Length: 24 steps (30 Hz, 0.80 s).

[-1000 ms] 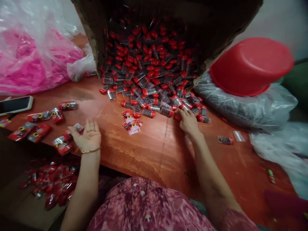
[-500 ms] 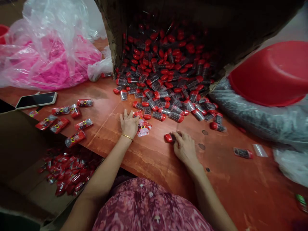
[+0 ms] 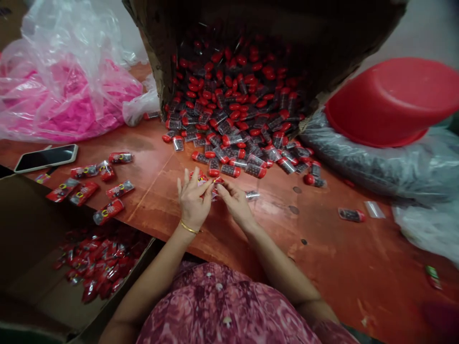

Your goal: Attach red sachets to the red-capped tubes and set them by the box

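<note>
My left hand [image 3: 193, 201] is above the table, thumb and forefinger pinched on a small red printed wrapper [image 3: 218, 180], its other fingers spread. My right hand [image 3: 235, 204] meets it there, fingertips closed on the same wrapper. More red printed wrappers [image 3: 197, 176] lie in a small pile behind my left fingers, partly covered. A clear small container [image 3: 253, 195] with dark contents pokes out beside my right hand; whether that hand also holds it I cannot tell. Just beyond are many red-capped clear containers [image 3: 233, 138], spilling from a cardboard box [image 3: 154, 62].
Several wrapped red containers [image 3: 108, 211] and a phone [image 3: 46, 158] lie at the left. Below the table edge, an open carton [image 3: 53, 296] holds more wrapped ones. A pink-filled plastic bag [image 3: 71, 95] stands back left; a red basin [image 3: 387, 105] rests on a dark-filled bag [image 3: 358, 167] at right.
My right hand has moved left from the table to my left hand, bringing the container it held. My left hand has risen from the wrapper pile, and both now pinch one wrapper.
</note>
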Each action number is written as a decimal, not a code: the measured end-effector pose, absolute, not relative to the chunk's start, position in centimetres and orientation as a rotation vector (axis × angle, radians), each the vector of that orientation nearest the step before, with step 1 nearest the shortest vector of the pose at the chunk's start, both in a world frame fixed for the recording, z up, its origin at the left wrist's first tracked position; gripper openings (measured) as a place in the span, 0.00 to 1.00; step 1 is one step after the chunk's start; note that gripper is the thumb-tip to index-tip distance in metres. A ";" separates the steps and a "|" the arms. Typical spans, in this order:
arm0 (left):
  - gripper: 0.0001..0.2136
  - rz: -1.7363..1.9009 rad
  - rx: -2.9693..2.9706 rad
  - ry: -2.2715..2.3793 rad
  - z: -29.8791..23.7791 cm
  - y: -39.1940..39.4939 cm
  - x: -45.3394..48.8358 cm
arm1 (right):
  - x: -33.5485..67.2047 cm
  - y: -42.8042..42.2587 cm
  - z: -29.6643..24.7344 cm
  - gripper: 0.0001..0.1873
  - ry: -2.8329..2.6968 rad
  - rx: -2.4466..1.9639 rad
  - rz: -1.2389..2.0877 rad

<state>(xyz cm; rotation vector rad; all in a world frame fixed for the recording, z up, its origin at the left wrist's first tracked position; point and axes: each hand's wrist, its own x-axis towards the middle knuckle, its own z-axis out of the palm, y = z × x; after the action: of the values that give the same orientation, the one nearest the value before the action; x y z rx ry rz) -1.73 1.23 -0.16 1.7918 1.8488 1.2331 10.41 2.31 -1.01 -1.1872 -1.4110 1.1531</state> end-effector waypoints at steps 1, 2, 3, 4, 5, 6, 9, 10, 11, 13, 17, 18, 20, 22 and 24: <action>0.10 1.257 1.750 1.820 0.0 0.9 -1.5 | 10.0 2.5 -1.1 0.16 -1.367 -1.172 1.188; 0.11 1.289 1.674 1.791 0.1 0.6 -1.4 | 9.8 2.5 -1.1 0.15 -1.340 -1.174 1.188; 0.12 1.312 1.561 1.753 0.2 0.3 -1.4 | 9.8 2.5 -1.0 0.15 -1.330 -1.185 1.169; 0.13 1.306 1.417 1.697 0.2 0.1 -1.4 | 9.9 2.3 -1.0 0.15 -1.333 -1.197 1.142; 0.15 1.262 1.250 1.623 0.3 -0.1 -1.4 | 10.1 2.1 -1.0 0.15 -1.342 -1.206 1.113; 0.17 1.190 1.078 1.535 0.4 -0.3 -1.4 | 10.3 1.8 -0.9 0.15 -1.356 -1.212 1.086; 0.21 1.035 0.686 1.298 0.8 -0.5 -1.1 | 10.8 0.9 -1.2 0.18 -1.418 -1.229 1.008; 0.21 1.044 0.606 1.257 0.9 -0.5 -0.9 | 10.8 0.6 -1.5 0.18 -1.439 -1.233 0.986; 0.20 1.066 0.544 1.232 1.0 -0.6 -0.7 | 10.8 0.4 -1.7 0.18 -1.458 -1.233 0.966; 0.20 1.092 0.449 1.200 1.0 -0.6 -0.3 | 10.5 0.0 -2.3 0.18 -1.492 -1.224 0.936; 0.19 1.134 0.367 1.190 1.0 -0.5 0.0 | 10.9 -0.3 -2.7 0.16 -1.571 -1.192 0.923; 0.19 1.159 0.363 1.194 1.0 -0.4 -0.1 | 11.5 -0.2 -2.5 0.15 -1.597 -1.174 0.933; 0.20 1.192 0.349 1.201 0.9 -0.1 -0.4 | 13.7 0.3 -2.2 0.14 -1.685 -1.165 0.910; 0.19 1.196 0.318 1.208 0.9 0.2 -0.8 | 16.7 1.2 -2.1 0.16 -1.836 -1.264 0.750; 0.18 1.173 0.281 1.205 0.9 0.5 -1.1 | 19.9 2.2 -2.6 0.17 -2.009 -1.494 0.465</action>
<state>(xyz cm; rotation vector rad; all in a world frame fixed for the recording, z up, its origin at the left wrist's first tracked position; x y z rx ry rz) -1.06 0.48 0.90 0.2807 1.2049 1.1727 19.92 2.25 -2.57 -1.4938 -2.0092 0.4646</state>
